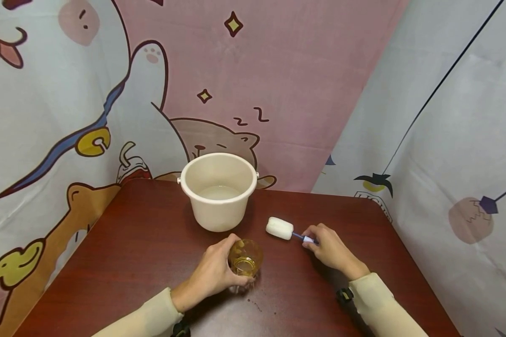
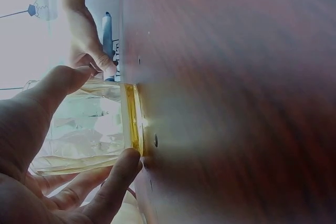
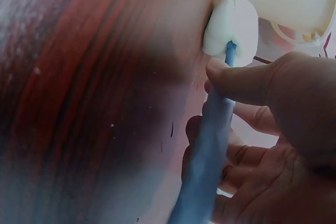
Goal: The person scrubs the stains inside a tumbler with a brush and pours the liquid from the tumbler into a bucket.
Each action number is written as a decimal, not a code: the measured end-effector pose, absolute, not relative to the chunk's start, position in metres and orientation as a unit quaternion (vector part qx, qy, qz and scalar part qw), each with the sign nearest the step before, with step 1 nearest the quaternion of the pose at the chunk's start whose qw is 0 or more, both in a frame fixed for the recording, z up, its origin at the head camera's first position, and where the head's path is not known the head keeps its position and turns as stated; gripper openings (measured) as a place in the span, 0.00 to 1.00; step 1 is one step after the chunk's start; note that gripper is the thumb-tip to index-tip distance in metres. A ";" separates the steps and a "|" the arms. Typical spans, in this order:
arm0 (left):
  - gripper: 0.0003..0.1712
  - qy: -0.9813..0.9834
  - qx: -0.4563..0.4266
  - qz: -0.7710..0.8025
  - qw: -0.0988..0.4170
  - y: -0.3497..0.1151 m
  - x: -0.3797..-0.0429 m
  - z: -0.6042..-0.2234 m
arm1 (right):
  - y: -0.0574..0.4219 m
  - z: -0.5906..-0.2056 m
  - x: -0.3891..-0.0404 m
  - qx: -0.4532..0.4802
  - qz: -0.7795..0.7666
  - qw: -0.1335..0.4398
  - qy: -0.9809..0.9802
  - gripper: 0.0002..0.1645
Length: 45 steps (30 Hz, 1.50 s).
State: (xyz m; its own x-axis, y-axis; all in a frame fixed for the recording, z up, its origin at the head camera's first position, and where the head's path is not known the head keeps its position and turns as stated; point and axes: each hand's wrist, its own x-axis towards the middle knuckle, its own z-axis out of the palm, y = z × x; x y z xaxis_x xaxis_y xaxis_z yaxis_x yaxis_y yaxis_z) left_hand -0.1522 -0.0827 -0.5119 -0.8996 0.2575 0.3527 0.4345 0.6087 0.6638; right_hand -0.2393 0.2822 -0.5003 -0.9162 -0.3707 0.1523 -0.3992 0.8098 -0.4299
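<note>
An amber-tinted clear glass stands near the middle of the table, its base at the tabletop. My left hand grips it from the left, thumb on one side and fingers round the other, as the left wrist view also shows. To the right, a sponge cup brush has a white foam head and a blue handle. My right hand pinches that handle between thumb and fingers. In the right wrist view, the foam head lies at the table surface beyond my thumb, and the handle runs back under the palm.
A cream bucket stands behind the glass, with what looks like water in its bottom. Small drops or dark specks dot the brown table near the glass. Cartoon-printed cloth hangs behind and beside the table.
</note>
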 end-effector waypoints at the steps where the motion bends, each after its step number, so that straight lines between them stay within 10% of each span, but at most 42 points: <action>1: 0.46 -0.889 -0.196 -0.399 0.113 -0.083 -0.152 -0.512 | 0.283 -0.501 -0.239 0.201 0.232 0.028 -0.951 0.08; 33: 0.47 -0.886 -0.197 -0.400 0.125 -0.083 -0.151 -0.513 | 0.282 -0.499 -0.233 0.165 0.211 0.010 -0.963 0.15; 45: 0.46 -0.888 -0.198 -0.398 0.113 -0.082 -0.152 -0.513 | 0.274 -0.488 -0.237 0.192 0.216 0.096 -0.953 0.09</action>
State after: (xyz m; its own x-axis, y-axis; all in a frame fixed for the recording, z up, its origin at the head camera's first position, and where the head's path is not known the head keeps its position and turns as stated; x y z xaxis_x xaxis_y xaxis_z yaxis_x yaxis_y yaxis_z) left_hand -0.1524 -0.0822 -0.5131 -0.8955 0.2620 0.3596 0.4429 0.6037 0.6629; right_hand -0.2369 0.2743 -0.4880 -0.9081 -0.3239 0.2656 -0.4067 0.8336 -0.3738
